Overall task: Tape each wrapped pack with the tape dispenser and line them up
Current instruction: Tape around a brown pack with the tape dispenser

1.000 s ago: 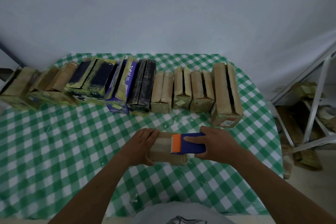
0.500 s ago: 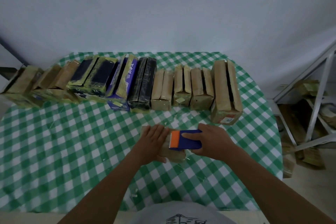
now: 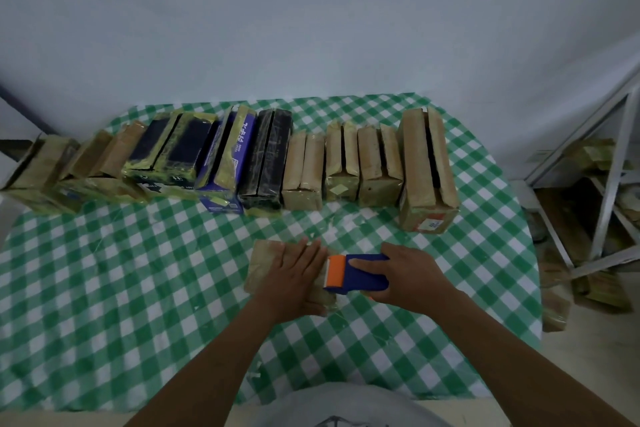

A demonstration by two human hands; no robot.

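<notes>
A tan wrapped pack (image 3: 265,262) lies flat on the green checked tablecloth (image 3: 138,288) in front of me. My left hand (image 3: 294,279) rests flat on top of it, fingers spread and pressing down. My right hand (image 3: 408,276) grips a blue tape dispenser (image 3: 362,273) with an orange front, whose orange end sits on the pack's right end. Behind, a row of taped packs (image 3: 304,170) stands side by side across the table, brown, black and blue ones.
The largest brown pack (image 3: 427,170) ends the row at the right. A metal frame (image 3: 609,163) and several more wrapped packs (image 3: 595,288) sit on the floor beyond the table's right edge. A pale wall lies behind the row.
My left hand has flattened over the pack, uncovering its left part. The dispenser has slid rightward to the pack's right end.
</notes>
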